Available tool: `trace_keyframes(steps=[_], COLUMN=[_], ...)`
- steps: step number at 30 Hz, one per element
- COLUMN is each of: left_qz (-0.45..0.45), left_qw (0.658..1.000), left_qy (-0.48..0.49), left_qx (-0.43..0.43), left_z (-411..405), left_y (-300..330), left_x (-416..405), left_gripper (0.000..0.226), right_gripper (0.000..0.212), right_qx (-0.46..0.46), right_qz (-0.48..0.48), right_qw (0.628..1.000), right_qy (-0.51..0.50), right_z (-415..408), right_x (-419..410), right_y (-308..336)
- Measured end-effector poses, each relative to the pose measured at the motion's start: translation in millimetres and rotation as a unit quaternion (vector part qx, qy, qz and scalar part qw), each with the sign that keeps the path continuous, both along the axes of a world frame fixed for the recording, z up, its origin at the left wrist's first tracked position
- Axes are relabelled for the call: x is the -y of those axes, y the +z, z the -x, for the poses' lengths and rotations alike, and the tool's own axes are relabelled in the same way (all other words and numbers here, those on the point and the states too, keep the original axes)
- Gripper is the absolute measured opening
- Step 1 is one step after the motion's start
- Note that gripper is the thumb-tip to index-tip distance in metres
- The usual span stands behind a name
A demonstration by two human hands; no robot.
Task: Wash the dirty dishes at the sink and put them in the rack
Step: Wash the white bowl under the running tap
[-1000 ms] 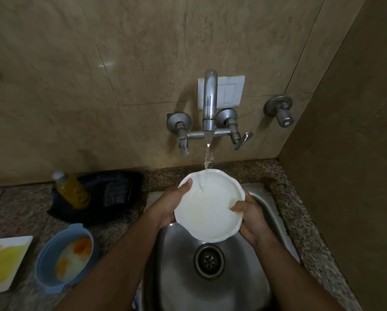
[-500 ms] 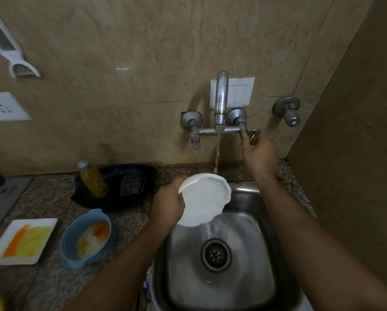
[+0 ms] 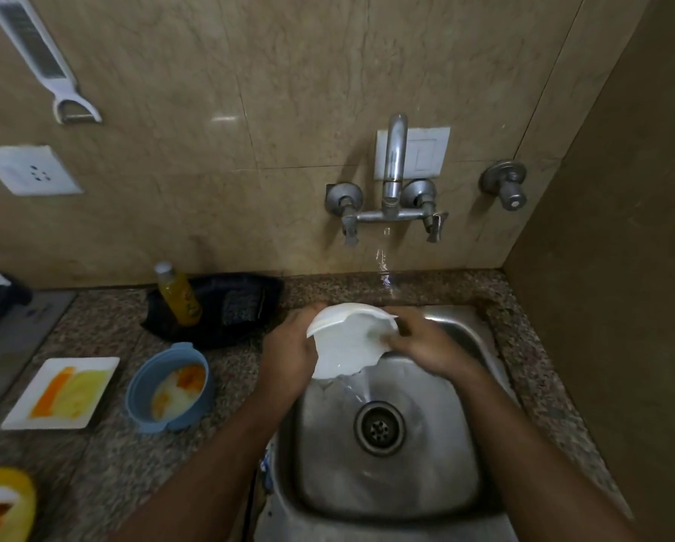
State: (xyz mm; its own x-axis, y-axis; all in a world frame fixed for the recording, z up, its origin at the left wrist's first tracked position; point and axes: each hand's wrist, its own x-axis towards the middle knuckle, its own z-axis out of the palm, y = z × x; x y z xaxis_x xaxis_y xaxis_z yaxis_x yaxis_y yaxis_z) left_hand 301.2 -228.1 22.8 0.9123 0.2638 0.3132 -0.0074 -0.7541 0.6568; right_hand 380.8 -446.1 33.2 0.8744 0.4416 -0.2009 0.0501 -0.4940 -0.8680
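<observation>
A tan stone wall stands behind a speckled counter (image 3: pixel 105 459) with a steel sink (image 3: pixel 386 490) set in it; a metal tap (image 3: pixel 393 178) sticks out of the wall above the sink, and only a few drops of water fall from it. Both hands hold a white bowl (image 3: pixel 347 342) over the back of the sink; the bowl is tipped on its side and water runs off its low edge toward the drain (image 3: pixel 378 427). The left hand (image 3: pixel 289 354) wraps around the bowl's left side; the right hand (image 3: pixel 425 346) has its fingers curled over the bowl's right rim. On the counter to the left sit a blue bowl (image 3: pixel 169 387) with orange and white food in it, a white square plate (image 3: pixel 60 393) with yellow and orange smears, and a yellow bottle (image 3: pixel 179 295) leaning on a black tray (image 3: pixel 226 307); a white peeler (image 3: pixel 42 60) hangs on the wall.
</observation>
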Motion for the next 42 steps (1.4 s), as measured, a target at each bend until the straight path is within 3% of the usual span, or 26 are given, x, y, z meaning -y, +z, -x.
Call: trace_keyframes(steps=[2, 5, 11, 15, 27, 42], left_qz=[0.008, 0.002, -0.011, -0.022, 0.024, 0.049], left_qw=[1.0, 0.998, 0.987, 0.995, 0.993, 0.998], left_qy=[-0.012, -0.061, -0.08, -0.065, -0.035, -0.029], left_qx=[0.024, 0.017, -0.138, -0.066, -0.109, -0.039], left_z=[4.0, 6.8, 6.8, 4.9, 6.6, 28.2], left_y=[2.9, 8.8, 11.6, 21.9, 8.3, 15.6], left_x=[0.4, -4.3, -30.1, -29.1, -16.1, -13.7], left_gripper=[0.059, 0.052, 0.044, 0.035, 0.042, 0.042], right_gripper=[0.037, 0.022, 0.027, 0.029, 0.026, 0.038], right_qx=[0.047, 0.155, 0.231, 0.292, 0.283, 0.312], right_qz=[0.05, 0.108, 0.125, 0.122, 0.145, 0.111], right_qw=[0.997, 0.982, 0.963, 0.946, 0.944, 0.939], right_qy=[0.018, -0.018, -0.058, -0.075, -0.086, -0.095], right_z=[8.6, 11.4, 24.7, 31.0, 41.9, 45.0], right_x=[-8.3, -13.5, -4.7, -0.2, -0.4, -7.1], right_y=[-5.3, -4.9, 4.1, 14.0, 8.8, 7.3])
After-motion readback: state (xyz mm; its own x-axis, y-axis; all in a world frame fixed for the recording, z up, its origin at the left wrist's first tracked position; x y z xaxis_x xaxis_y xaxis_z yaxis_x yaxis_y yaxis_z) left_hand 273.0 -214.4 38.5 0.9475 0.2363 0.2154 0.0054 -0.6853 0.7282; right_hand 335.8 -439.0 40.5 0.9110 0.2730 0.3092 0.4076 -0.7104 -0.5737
